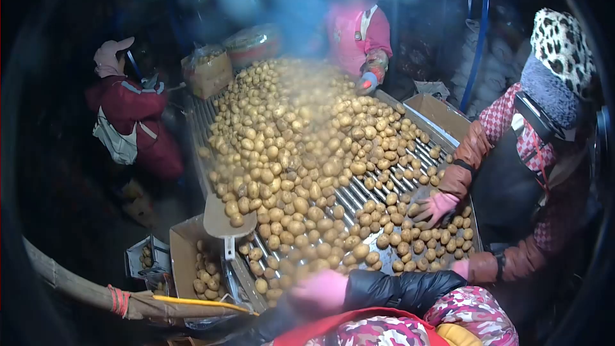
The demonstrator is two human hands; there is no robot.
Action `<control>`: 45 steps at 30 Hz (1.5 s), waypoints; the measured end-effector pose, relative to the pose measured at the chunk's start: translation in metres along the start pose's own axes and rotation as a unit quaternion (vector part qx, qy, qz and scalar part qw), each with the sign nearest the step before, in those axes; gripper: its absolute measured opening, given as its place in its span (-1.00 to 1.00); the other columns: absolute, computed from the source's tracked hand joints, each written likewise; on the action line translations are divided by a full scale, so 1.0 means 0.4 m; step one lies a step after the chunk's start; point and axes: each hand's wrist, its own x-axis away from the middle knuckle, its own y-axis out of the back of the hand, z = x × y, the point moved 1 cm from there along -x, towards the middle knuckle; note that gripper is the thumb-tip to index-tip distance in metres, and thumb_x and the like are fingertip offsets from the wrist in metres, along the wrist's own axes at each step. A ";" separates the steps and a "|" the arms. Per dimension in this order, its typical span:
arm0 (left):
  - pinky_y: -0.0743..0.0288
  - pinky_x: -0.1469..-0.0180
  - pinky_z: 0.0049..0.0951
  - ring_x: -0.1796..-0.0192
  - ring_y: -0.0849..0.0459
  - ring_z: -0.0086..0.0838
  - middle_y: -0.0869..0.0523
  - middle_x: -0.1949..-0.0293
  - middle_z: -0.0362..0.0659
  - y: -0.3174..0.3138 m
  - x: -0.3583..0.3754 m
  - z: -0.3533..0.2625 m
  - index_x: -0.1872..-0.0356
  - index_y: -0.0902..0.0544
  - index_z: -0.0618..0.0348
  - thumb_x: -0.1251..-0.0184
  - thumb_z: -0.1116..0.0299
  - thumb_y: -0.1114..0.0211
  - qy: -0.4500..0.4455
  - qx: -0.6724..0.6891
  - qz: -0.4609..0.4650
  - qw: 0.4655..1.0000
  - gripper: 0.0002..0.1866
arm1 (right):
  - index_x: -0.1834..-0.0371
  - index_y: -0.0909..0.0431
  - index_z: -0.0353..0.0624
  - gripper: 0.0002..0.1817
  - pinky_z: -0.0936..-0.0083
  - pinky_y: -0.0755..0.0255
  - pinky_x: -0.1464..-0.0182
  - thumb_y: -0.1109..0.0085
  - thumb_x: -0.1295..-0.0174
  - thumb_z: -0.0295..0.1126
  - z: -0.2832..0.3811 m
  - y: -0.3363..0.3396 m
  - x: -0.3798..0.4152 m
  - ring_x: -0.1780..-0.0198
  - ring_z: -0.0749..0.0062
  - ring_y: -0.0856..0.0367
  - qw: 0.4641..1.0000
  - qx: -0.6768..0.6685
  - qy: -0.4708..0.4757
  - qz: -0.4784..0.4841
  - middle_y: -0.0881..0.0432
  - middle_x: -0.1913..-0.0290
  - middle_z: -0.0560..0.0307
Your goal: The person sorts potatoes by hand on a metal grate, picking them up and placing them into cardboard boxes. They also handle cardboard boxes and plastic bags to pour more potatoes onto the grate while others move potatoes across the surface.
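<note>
My right hand (320, 291), in a pink glove below a black padded sleeve, reaches leftward over the near edge of the sorting table. Motion smears its fingers, and whether it holds anything I cannot tell. Potatoes (296, 227) lie in a thick heap just beyond it, thinning to a loose layer toward the right. Under them show the metal bars of the roller table (349, 198). Of my left arm only a dark sleeve (259, 323) appears low in the view; the hand itself is hidden.
A co-worker's gloved hand (437, 208) rests among potatoes on the right. Two more people stand at the far end and far left. A flat scoop-like plate (221, 218) sits at the left edge, above a cardboard box (186, 243) of potatoes. A pole (77, 285) crosses the lower left.
</note>
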 end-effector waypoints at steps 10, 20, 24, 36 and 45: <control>-0.61 -0.12 -0.08 -0.28 -0.65 -0.21 -0.59 -0.33 -0.06 0.063 0.187 0.071 -0.33 -0.58 0.02 -0.53 -0.13 -0.28 0.015 0.193 -0.019 0.981 -0.44 | -0.29 -0.61 -0.08 -0.56 0.09 -0.65 0.01 -0.22 -0.48 -0.10 -0.015 -0.019 0.073 0.01 -0.06 -0.74 0.979 -0.140 -0.097 -0.109 -0.70 0.00 -0.02; -0.63 0.00 -0.15 -0.24 -0.66 -0.25 -0.62 -0.27 -0.10 0.231 0.421 0.178 -0.19 -0.73 0.03 -0.50 -0.06 -0.34 -0.029 0.359 -0.074 0.930 -0.54 | -0.12 -0.59 -0.16 -0.57 0.08 -0.53 -0.30 -0.19 -0.36 -0.09 0.006 -0.181 0.119 -0.27 -0.06 -0.63 0.995 0.045 0.077 0.046 -0.66 -0.17 -0.11; -0.62 0.03 -0.31 -0.07 -0.72 -0.40 -0.72 -0.02 -0.16 0.224 0.486 0.167 -0.14 -0.77 0.02 -0.52 -0.01 -0.36 -0.058 0.477 0.074 0.874 -0.61 | -0.04 -0.58 -0.19 -0.60 0.14 -0.58 -0.26 -0.30 -0.21 -0.21 -0.044 -0.245 0.126 -0.34 -0.01 -0.58 0.996 0.025 0.079 -0.027 -0.61 -0.24 -0.13; -0.66 0.02 -0.24 -0.10 -0.73 -0.27 -0.77 -0.04 -0.05 0.489 0.584 0.347 -0.13 -0.78 0.06 -0.50 0.14 -0.39 0.026 0.006 -0.468 0.883 -0.67 | -0.14 -0.54 -0.24 -0.56 0.16 -0.51 -0.37 -0.23 -0.21 -0.30 -0.084 -0.307 0.141 -0.46 0.00 -0.49 0.996 0.048 0.070 -0.012 -0.50 -0.41 -0.15; -0.64 -0.23 -0.21 -0.33 -0.65 -0.21 -0.69 -0.23 0.01 0.072 0.329 0.005 -0.28 -0.69 0.09 -0.36 0.32 -0.45 -0.105 -0.534 -0.273 0.793 -0.54 | -0.22 -0.55 -0.27 -0.44 0.02 -0.37 -0.50 -0.34 -0.19 -0.20 -0.096 -0.332 0.141 -0.50 -0.14 -0.43 0.997 0.013 0.065 -0.044 -0.49 -0.43 -0.22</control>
